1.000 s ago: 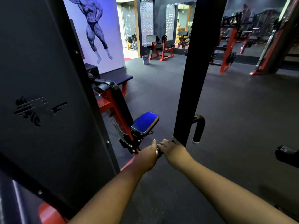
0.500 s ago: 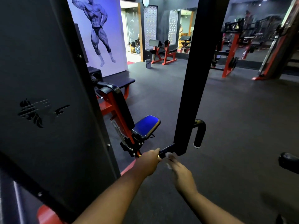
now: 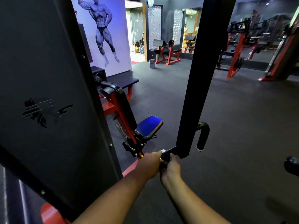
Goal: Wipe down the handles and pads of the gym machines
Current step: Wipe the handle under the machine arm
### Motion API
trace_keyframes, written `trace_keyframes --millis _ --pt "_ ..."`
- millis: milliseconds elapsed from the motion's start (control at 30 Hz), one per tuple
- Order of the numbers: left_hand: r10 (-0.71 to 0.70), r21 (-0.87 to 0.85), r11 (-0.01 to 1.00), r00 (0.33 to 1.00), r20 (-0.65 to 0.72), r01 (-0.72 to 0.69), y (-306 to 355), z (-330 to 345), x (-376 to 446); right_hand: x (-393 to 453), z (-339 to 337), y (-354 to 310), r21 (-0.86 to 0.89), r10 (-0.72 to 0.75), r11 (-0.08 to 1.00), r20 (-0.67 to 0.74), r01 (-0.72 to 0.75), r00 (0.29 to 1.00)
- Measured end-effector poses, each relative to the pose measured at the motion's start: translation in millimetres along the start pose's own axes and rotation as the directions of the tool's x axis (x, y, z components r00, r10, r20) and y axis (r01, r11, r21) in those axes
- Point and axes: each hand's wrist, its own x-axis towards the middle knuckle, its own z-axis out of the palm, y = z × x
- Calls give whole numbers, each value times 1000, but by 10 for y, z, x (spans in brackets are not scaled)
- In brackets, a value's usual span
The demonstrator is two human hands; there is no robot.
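A short black handle (image 3: 169,151) sticks out low from a black post (image 3: 199,81); the left hand (image 3: 149,164) curls round its end, where something white (image 3: 163,150) peeks out; the right hand (image 3: 170,168) grips it from below; a blue seat (image 3: 148,126) sits just behind; a big dark panel (image 3: 43,94) blocks the left side.

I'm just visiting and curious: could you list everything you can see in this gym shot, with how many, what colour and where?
handle: one, black, low centre, sticking out of the post
cloth: one, white, at the handle's near end, mostly hidden
post: one, black, centre
hooked grip: one, black, right of the post
seat: one, blue pad, left of the post
back pad: one, black on red frame, behind the seat
panel: one, dark grey, left
mural: one, blue-white, far wall
bucket: one, grey, far floor
left hand: gripping the handle's end
right hand: curled under the handle
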Motion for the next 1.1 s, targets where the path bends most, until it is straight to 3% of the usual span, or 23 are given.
trace_keyframes --millis 200,400,500,667,900,967,1033,1067,1100 --pt "-36 12 999 999 19 35 3 -15 19 162 103 -368 82 -102 991 -65 107 993" --pt "-54 14 998 998 34 54 -29 -4 46 48 -33 -3 -180 11 984 60 0 998" --pt "-41 -6 999 998 37 41 -39 12 57 143 -87 -61 -108 28 994 79 -19 997" --pt "-60 42 997 998 22 60 -52 30 69 351 11 -352 -90 -87 993 -43 83 995" --pt "-56 85 995 997 47 52 -150 23 106 259 -260 -60 -500 -34 864 64 61 997" --pt "-51 90 995 997 57 46 -160 19 127 123 -280 -151 -608 4 789 149 89 989" --pt "-58 106 993 996 70 50 -147 5 141 -73 -218 -328 -771 -24 595 266 228 964" --pt "-65 103 993 995 69 58 -129 1 141 -132 -164 -417 -847 -130 404 321 346 938" --pt "-73 96 993 995 66 66 -109 2 138 -174 -103 -525 -880 -274 137 407 454 871"
